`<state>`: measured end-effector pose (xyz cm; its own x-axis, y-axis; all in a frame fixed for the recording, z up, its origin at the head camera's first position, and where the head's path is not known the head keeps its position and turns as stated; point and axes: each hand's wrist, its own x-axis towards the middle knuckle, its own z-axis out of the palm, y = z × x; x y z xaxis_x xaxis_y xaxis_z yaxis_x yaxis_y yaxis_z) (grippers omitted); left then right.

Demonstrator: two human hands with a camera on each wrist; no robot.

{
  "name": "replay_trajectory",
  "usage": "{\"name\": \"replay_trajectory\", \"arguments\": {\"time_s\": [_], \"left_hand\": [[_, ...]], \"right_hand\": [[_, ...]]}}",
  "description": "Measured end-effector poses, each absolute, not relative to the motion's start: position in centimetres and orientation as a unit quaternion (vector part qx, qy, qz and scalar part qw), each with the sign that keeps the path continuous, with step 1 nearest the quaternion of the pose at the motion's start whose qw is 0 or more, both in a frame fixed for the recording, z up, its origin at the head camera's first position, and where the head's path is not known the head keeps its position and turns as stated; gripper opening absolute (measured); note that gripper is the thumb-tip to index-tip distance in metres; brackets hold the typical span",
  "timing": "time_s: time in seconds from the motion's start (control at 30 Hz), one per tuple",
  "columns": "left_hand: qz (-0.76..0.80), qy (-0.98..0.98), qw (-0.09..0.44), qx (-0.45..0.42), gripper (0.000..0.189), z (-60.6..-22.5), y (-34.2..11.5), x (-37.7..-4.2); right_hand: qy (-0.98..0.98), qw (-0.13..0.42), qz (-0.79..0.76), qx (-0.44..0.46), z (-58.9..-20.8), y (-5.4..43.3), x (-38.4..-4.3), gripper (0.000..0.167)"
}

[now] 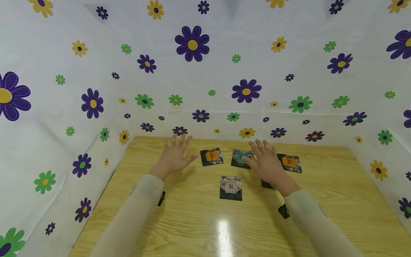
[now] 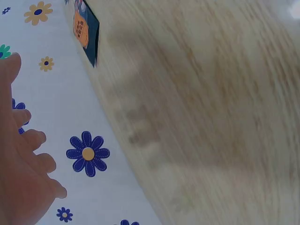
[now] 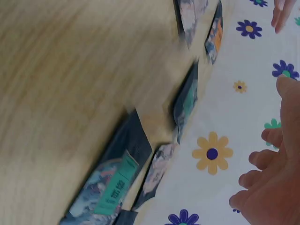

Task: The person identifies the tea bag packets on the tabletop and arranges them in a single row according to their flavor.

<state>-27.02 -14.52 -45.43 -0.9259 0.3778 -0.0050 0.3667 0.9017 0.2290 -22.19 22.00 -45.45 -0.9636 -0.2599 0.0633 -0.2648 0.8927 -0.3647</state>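
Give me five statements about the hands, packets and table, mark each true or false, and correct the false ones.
1. Neither the left hand nor the right hand holds anything. True.
2. The packet with the beige label lies nearer the person than the leftmost orange-labelled packet. True.
3. Those two packets touch. False: they lie apart.
4. The cloth behind the table has flowers on it. True.
5. The table is plain black. False: it has a light wood grain.

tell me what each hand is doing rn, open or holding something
Left hand: open, fingers spread, holding nothing.
Right hand: open, holding nothing, raised above the table.
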Motion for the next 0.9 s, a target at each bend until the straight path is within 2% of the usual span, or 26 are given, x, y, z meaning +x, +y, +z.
{"name": "replay_trajectory", "arguments": {"time_s": [0.43, 0.9], "left_hand": [[0.086, 0.972, 0.045, 0.215, 0.073, -48.7, -11.3, -27.9], [0.087, 0.967, 0.077, 0.226, 0.057, -50.3, -8.5, -28.9]], "right_hand": [[-0.953, -0.031, 0.203, 0.224, -49.5, 18.9, -19.7, 0.075], [-0.936, -0.077, 0.213, 0.271, -51.1, 18.1, -18.1, 0.066]]}}
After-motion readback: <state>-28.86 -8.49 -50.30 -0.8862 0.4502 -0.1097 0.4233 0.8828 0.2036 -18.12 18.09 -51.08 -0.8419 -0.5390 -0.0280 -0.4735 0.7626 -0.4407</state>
